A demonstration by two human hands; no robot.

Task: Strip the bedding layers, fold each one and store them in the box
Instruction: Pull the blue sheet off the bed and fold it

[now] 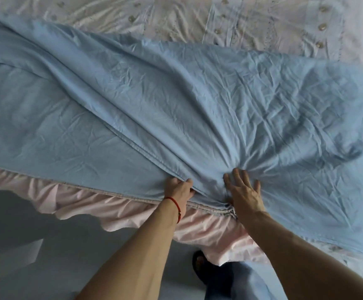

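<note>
A crumpled light-blue cotton sheet (176,100) lies spread across the bed, over a pale pink embroidered bed cover (252,20) whose ruffled pink skirt (85,202) hangs down the near side. At the bed's near edge the left hand (179,190) grips a bunch of the blue cloth, fingers curled round a fold beside the stitched hem. The right hand (244,192) rests flat on the sheet just beside it, fingers spread and pressing down where the creases gather; this likely pins the layers so the edges stay together while the fold is lined up. A thin red cord bracelet (175,204) circles the left wrist. The storage box is not in view.
</note>
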